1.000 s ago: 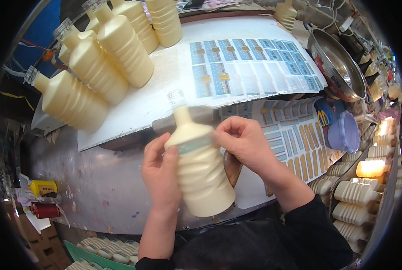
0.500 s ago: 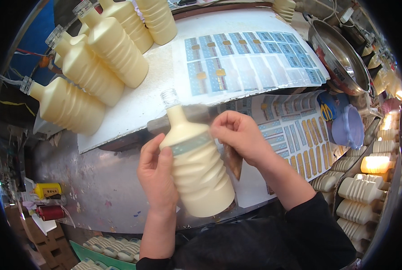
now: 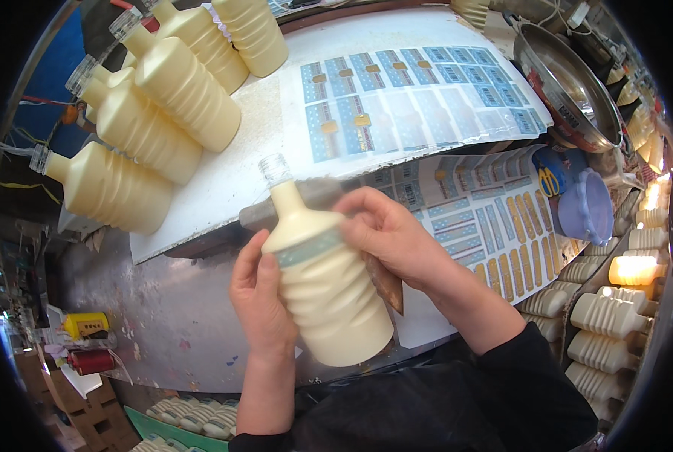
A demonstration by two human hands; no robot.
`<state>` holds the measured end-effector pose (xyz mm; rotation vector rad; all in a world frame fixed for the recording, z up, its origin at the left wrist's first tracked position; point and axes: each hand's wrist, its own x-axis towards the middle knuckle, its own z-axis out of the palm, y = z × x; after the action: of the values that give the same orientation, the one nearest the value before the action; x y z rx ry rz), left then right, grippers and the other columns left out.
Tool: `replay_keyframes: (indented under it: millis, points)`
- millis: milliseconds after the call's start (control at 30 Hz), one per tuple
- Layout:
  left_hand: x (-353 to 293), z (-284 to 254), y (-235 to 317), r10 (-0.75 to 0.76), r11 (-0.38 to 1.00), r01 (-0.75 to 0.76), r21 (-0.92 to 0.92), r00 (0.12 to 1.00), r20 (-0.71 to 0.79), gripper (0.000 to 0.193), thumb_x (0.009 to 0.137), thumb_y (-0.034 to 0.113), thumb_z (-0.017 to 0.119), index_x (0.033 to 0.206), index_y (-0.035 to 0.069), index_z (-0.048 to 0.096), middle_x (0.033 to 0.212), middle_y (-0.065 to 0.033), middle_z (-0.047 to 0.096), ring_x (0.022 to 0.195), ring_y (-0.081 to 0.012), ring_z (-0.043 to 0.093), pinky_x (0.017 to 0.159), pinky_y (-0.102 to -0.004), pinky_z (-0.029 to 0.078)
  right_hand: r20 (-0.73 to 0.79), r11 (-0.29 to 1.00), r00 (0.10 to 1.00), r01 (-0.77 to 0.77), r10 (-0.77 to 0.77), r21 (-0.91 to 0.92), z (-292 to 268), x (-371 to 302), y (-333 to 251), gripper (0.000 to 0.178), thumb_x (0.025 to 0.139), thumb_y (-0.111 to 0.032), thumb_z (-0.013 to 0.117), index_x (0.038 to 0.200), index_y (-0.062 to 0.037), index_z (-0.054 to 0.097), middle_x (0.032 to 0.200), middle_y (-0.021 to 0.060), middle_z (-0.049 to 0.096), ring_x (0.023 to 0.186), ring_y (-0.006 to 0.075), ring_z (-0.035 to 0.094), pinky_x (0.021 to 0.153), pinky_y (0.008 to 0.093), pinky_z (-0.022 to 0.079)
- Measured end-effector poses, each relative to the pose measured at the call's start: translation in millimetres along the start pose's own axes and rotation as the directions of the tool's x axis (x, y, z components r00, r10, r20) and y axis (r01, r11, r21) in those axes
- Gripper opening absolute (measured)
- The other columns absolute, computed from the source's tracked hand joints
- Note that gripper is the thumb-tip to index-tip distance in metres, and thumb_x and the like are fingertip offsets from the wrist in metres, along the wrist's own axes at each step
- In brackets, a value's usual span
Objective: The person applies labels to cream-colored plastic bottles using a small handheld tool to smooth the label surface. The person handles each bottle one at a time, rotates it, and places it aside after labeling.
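A cream-coloured plastic bottle (image 3: 333, 301) with ribbed sides and a clear threaded neck stands tilted between my hands. My left hand (image 3: 260, 297) grips its left side, thumb against the front. A pale blue label strip (image 3: 310, 250) lies across the bottle's shoulder. At the strip's right end, the thumb and fingers of my right hand (image 3: 378, 226) are pinched together against the bottle's edge. Beneath that hand a brown, flat, pointed piece (image 3: 386, 286) shows; I cannot tell whether the hand holds it.
Several similar bottles (image 3: 189, 94) stand at the far left on a white board (image 3: 269, 113). Label sheets (image 3: 427, 98) lie on the board and below it. To the right are a metal pan (image 3: 570, 83), a purple basin (image 3: 584, 207), yellow-handled scissors (image 3: 549, 182) and rows of bottles (image 3: 604, 313).
The bottle has shifted slightly left and down in the picture. My right hand has moved a little left along with it, its fingers still at the strip's right end.
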<state>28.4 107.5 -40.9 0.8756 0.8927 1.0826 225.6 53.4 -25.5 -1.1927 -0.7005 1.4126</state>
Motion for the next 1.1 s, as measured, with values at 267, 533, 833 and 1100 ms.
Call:
replay_keyframes:
  millis: [267,533,833,1100]
  points:
    - [0.0,-1.8,-1.1,0.004,1.000,-0.004,-0.002,1.000,0.025,0.031,0.104,0.007,0.055,0.133,-0.004,0.059,0.123,-0.0135,0.066,0.109,-0.0185,0.065,0.099,-0.0337,0.052,-0.050,0.998,0.998,-0.027,0.024,-0.062,2.8,-2.0,-7.9,0.024,0.103,-0.018,0.061,0.122,-0.0031,0.057,0.081,-0.0028,0.061,0.069,0.0013,0.055,0.060,0.0180,0.044]
    - [-5.9,7.8,6.6,-0.106,0.987,0.111,-0.113,0.993,0.053,0.040,0.111,0.017,0.043,0.144,-0.005,0.048,0.130,-0.0173,0.064,0.118,-0.0235,0.064,0.104,-0.0380,0.051,-0.021,1.000,1.000,0.006,-0.006,0.016,1.5,-8.5,-3.7,0.037,0.104,-0.014,0.057,0.137,0.0016,0.059,0.104,0.0012,0.069,0.083,0.0033,0.061,0.073,0.0183,0.050]
    - [1.6,-1.9,-1.7,-0.125,0.961,0.160,-0.225,0.979,0.162,0.041,0.109,0.016,0.045,0.144,-0.006,0.049,0.133,-0.0195,0.064,0.118,-0.0256,0.066,0.103,-0.0386,0.054,0.000,0.997,0.997,0.081,-0.081,-0.015,13.7,-25.3,-9.4,0.041,0.104,-0.009,0.055,0.143,0.0019,0.056,0.127,0.0077,0.068,0.112,0.0097,0.063,0.097,0.0255,0.051]
    - [-3.3,3.3,2.0,-0.140,0.954,0.168,-0.248,0.982,0.126,0.043,0.109,0.016,0.044,0.146,-0.005,0.046,0.137,-0.0197,0.060,0.122,-0.0271,0.063,0.105,-0.0408,0.052,-0.038,0.998,0.999,0.020,-0.017,0.060,10.6,-18.9,-5.7,0.042,0.102,-0.010,0.054,0.142,0.0024,0.057,0.116,0.0058,0.069,0.093,0.0067,0.062,0.082,0.0214,0.049]
